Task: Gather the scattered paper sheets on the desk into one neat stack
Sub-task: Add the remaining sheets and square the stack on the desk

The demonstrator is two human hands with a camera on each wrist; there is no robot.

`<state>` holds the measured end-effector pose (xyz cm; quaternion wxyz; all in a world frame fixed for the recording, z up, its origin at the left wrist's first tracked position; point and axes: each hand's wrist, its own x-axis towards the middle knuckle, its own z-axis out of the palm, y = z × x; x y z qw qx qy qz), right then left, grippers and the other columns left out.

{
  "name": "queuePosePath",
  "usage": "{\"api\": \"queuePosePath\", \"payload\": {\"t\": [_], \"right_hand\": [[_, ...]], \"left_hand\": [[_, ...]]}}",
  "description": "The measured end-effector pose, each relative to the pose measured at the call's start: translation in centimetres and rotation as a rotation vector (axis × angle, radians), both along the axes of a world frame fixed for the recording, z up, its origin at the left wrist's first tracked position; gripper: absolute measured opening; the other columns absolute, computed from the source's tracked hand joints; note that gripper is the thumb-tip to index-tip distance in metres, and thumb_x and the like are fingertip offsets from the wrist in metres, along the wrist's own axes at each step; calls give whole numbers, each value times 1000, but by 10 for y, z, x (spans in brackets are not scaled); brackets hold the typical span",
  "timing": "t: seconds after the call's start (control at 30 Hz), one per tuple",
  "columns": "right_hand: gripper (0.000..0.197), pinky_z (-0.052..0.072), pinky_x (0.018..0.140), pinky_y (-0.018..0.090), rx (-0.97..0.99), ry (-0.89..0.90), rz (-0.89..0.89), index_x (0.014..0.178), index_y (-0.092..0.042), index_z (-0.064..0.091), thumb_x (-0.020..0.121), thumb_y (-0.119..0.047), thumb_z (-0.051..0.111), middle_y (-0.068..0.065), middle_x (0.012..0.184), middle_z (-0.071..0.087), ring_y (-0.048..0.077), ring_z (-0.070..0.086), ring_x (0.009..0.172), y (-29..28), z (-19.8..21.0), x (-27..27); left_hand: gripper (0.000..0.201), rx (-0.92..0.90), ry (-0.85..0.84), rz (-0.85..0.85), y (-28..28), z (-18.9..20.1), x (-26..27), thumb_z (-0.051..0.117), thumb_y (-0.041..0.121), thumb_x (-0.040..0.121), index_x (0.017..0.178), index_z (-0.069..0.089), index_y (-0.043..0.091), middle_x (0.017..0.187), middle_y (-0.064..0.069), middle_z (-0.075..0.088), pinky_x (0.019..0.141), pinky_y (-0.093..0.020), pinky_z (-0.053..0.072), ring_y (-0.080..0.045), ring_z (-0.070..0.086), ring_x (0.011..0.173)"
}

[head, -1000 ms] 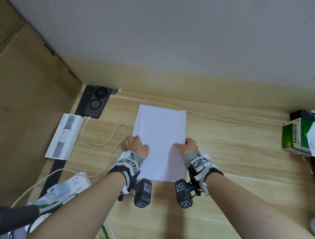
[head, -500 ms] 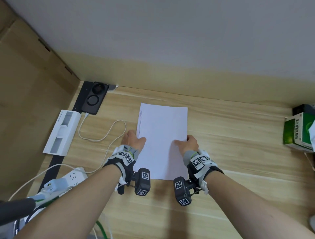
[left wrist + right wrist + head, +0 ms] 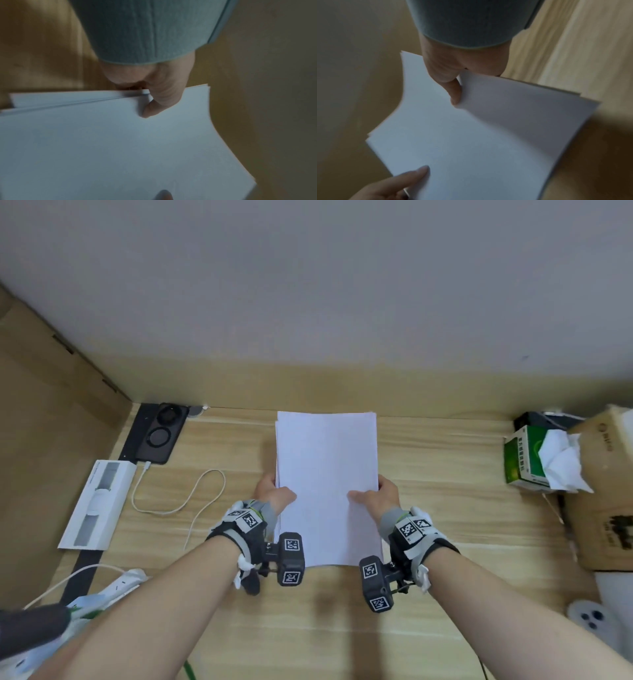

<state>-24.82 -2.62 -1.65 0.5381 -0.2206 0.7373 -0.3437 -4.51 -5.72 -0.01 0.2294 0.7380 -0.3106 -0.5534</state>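
Two hands hold one stack of paper sheets [image 3: 325, 481] by its long sides, lifted off the tabletop [image 3: 445, 474] and sagging a little between them. The left hand [image 3: 274, 494] pinches the left edge, thumb on top and fingers hidden underneath; the right hand [image 3: 376, 496] does the same on the right edge, so each grip is narrow and closed on paper. In the left wrist view the thumb [image 3: 161, 100] presses down on the top sheet, and a lower layer juts out past the edge beside it, so the pile is not yet square. Sheets cannot be counted singly; the edges show several layers, no more can be said. Paper like this should be light, limp and slick sheet on sheet: it will likely bow wherever it is unsupported and slide out of line if the pinch loosens. A hold at the middle of both long edges looks sound for tapping a short edge on the wood. Around the work lie one white cable [image 3: 191, 494], one long white box [image 3: 96, 505], one dark double-ring pad [image 3: 161, 433], one green tissue box [image 3: 527, 460], and one cardboard box [image 3: 606, 491].
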Motion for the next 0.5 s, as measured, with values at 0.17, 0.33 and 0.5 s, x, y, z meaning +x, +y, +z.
{"api": "queuePosePath", "payload": {"t": [0.17, 0.33, 0.5], "right_hand": [[30, 58, 81, 44, -171, 5, -34, 95, -11, 67, 71, 6, 74, 11, 97, 73, 31, 70, 89, -22, 65, -25], [24, 53, 75, 35, -315, 27, -43, 81, -16, 67, 70, 5, 74, 11, 92, 70, 23, 63, 81, -25, 110, -45], [33, 53, 76, 32, -307, 28, -5, 91, -18, 67, 68, 4, 77, 9, 98, 72, 22, 66, 87, -9, 105, -58]], "left_hand": [[25, -227, 53, 33, -23, 67, -27, 61, -10, 68, 84, 65, 9, 84, -10, 64, 64, -25, 52, -22, 62, 80], [32, -379, 108, -33, -34, 105, -46, 61, -16, 68, 68, 64, 16, 86, -9, 64, 73, -26, 47, -18, 59, 80], [28, -314, 89, -150, -17, 89, -47, 68, -10, 72, 96, 69, 3, 91, -9, 65, 68, -23, 47, -19, 61, 83]]}}
